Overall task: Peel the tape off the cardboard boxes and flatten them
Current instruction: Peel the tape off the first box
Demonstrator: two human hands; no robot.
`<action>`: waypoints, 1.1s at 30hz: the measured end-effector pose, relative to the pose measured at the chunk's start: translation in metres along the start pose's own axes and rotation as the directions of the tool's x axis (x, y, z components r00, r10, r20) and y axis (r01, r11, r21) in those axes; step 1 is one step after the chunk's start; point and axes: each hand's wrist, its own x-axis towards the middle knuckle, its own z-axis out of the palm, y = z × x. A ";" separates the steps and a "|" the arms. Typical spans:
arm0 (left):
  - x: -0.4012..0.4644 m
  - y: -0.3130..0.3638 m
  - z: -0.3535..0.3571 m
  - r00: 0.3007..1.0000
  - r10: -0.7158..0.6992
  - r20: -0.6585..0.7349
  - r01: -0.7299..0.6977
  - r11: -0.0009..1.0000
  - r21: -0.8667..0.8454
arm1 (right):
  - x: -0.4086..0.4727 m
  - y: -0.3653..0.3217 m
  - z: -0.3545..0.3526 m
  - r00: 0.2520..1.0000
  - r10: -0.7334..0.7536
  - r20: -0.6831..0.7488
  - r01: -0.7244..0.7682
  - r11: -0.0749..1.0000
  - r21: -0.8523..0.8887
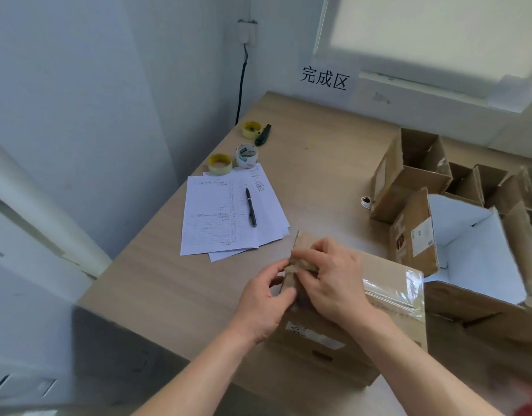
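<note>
A closed cardboard box stands at the table's near edge, with clear tape across its top and a torn label on its front side. My left hand grips the box's upper left edge, thumb on the side and fingers curled over the corner. My right hand lies on the box top and pinches a crumpled strip of tape at that same left edge. The strip's end is partly hidden between my fingers.
Several open cardboard boxes stand at the right, one with a white inside. Written sheets with a black pen lie mid-table. Three tape rolls and a dark cutter lie behind them. A wall sign hangs at the back.
</note>
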 end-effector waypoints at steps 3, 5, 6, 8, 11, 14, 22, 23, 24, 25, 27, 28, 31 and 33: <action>0.005 -0.009 -0.004 0.999 0.018 0.034 -0.019 1.000 0.011 | -0.003 0.002 0.003 0.998 0.002 -0.061 0.003 0.996 0.087; 0.006 -0.017 -0.006 0.998 0.021 0.054 -0.021 1.000 0.003 | -0.008 0.000 0.003 0.996 -0.046 -0.074 0.054 0.992 0.115; 0.005 -0.023 -0.007 0.997 0.013 0.071 -0.013 1.000 0.011 | -0.014 0.000 0.003 0.995 -0.072 -0.067 0.080 0.988 0.133; 0.000 -0.035 -0.007 0.992 0.006 0.124 -0.013 0.998 0.060 | -0.031 0.002 0.003 0.993 -0.115 -0.041 0.120 0.980 0.161; -0.004 -0.050 -0.005 0.985 0.041 0.169 -0.067 0.986 0.150 | -0.048 0.011 0.006 0.989 -0.144 -0.020 0.146 0.971 0.189; 0.006 -0.056 -0.005 0.978 0.074 0.194 -0.117 0.969 0.219 | -0.040 0.018 0.008 0.995 -0.099 -0.010 0.098 0.965 0.244; 0.058 -0.037 -0.011 0.913 -0.145 0.381 -0.080 0.853 0.516 | -0.003 0.052 0.013 0.954 0.161 0.254 -0.277 0.797 0.537; 0.063 -0.036 -0.012 0.911 -0.161 0.380 -0.067 0.851 0.521 | 0.000 0.056 0.016 0.955 0.160 0.250 -0.275 0.795 0.541; 0.067 -0.035 -0.013 0.910 -0.170 0.377 -0.057 0.851 0.523 | 0.002 0.059 0.018 0.957 0.146 0.251 -0.266 0.787 0.557; 0.069 -0.035 -0.014 0.908 -0.179 0.378 -0.051 0.850 0.524 | 0.002 0.061 0.019 0.960 0.132 0.248 -0.254 0.784 0.566; 0.073 -0.033 -0.016 0.900 -0.193 0.390 -0.042 0.853 0.520 | 0.002 0.063 0.019 0.962 0.091 0.258 -0.226 0.797 0.560; 0.074 -0.033 -0.017 0.896 -0.202 0.395 -0.034 0.856 0.516 | 0.000 0.064 0.018 0.963 0.057 0.263 -0.194 0.823 0.534; 0.075 -0.034 -0.019 0.889 -0.223 0.399 -0.010 0.863 0.505 | -0.003 0.065 0.019 0.975 -0.083 0.207 -0.011 0.909 0.417; 0.074 -0.035 -0.019 0.888 -0.223 0.402 -0.009 0.865 0.501 | -0.004 0.064 0.022 0.971 -0.169 0.166 0.098 0.924 0.369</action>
